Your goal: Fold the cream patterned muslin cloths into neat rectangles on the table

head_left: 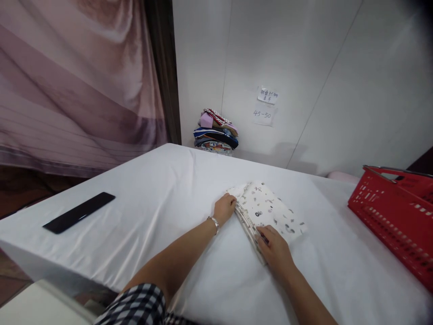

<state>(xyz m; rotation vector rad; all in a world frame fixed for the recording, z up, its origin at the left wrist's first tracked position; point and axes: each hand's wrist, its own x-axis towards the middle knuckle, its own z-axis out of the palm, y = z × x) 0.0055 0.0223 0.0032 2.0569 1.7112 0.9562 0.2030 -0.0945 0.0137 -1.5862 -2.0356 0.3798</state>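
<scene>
A folded white cloth (270,205) with a small dark and grey print lies on the white-covered table (162,212). Several stacked layers show along its near left edge. My left hand (226,205), with a silver bracelet at the wrist, has its fingers closed on the far end of that layered edge. Lower down, my right hand (275,253) grips the same edge, its fingers curled over the top and something dark showing beside them that I cannot make out. The fingertips of both hands are partly hidden.
A black flat object (79,212) rests at the table's left. To the right stands a red plastic basket (392,216) with a metal handle. Folded fabrics (216,131) are piled by the wall, near handwritten paper signs (265,108). A pink curtain (81,81) hangs at left.
</scene>
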